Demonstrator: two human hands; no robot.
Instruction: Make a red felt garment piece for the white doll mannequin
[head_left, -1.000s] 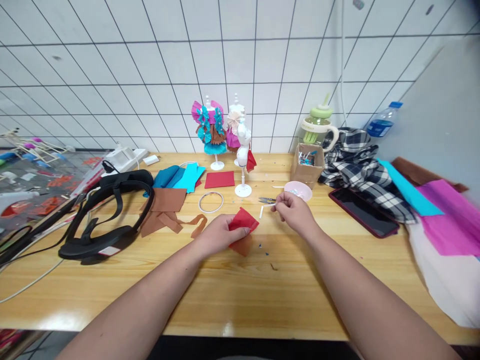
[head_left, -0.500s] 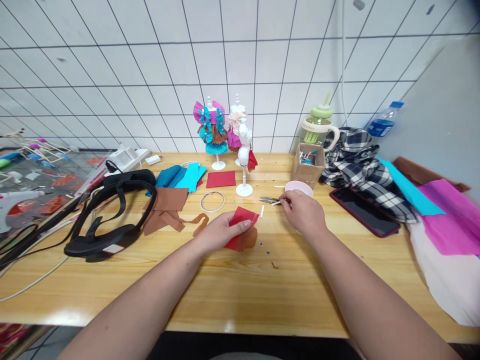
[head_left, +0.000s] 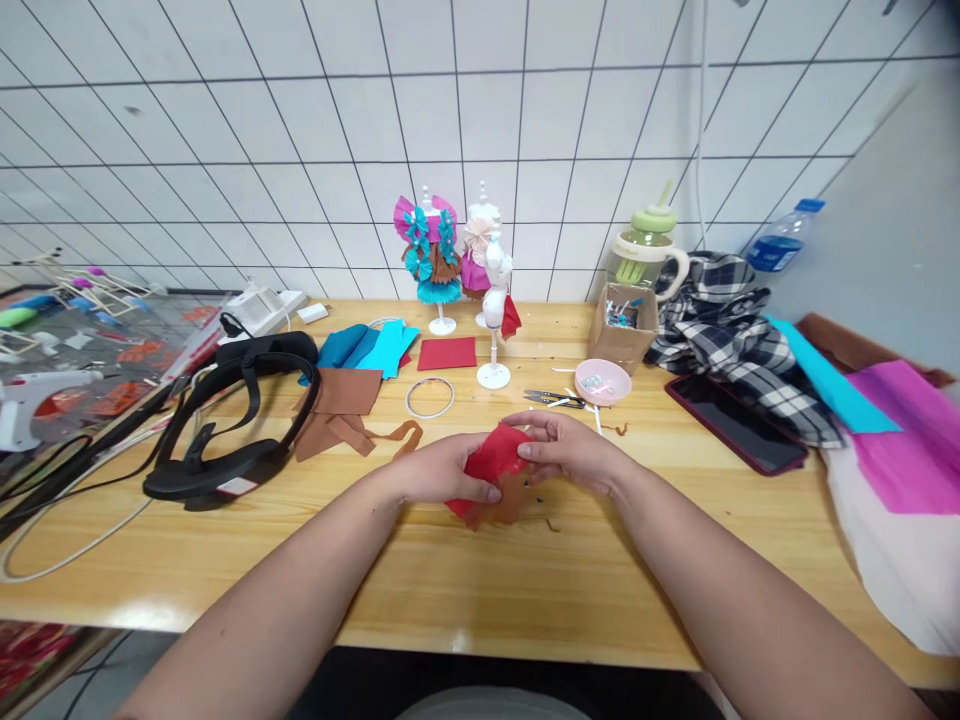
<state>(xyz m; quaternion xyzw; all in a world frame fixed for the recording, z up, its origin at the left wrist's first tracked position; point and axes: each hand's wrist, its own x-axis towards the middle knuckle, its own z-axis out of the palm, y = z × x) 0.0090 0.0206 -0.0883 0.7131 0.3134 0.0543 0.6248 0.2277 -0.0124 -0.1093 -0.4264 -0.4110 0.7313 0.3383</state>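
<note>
No readable text showing anywhere; red markings on sheet [head_left: 112, 385] at left and label on water bottle [head_left: 784, 240] appearing too blurred.

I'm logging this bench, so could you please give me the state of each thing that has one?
Left hand: shut on red cloth.
Right hand: pinching the same red cloth.
Scissors: lying shut on the table.
Pink dish: upright, small bits inside.
Phone: flat, screen dark.
Water bottle: capped.
Cardboard box: open.
</note>
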